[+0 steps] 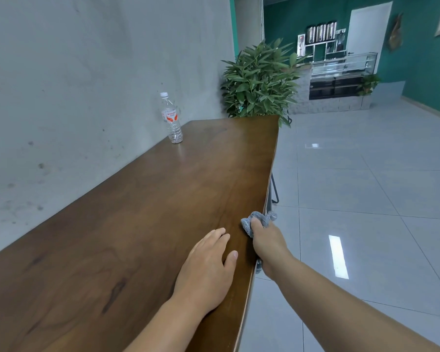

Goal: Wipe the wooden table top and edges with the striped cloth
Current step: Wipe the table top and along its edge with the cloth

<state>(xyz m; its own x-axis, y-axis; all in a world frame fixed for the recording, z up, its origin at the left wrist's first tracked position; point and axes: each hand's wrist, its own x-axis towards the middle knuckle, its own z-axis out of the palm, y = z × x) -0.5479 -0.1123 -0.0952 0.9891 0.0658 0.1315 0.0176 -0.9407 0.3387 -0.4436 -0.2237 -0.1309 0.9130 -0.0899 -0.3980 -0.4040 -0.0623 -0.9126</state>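
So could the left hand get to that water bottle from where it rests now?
Probably not without stepping forward: the left hand lies flat near the table's close end, the bottle stands far off by the wall, though nothing lies between them.

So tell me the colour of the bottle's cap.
White, on the clear plastic water bottle; head view.

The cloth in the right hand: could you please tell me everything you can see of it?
The cloth is grey, soft and knobbly-looking, bunched into a wad; any stripes are too faint to make out. The right hand grips it, fingers wrapped over the table's right edge. It is pressed against that edge, part lying on the wooden top, part hanging past the rim, and a small bit shows below the hand.
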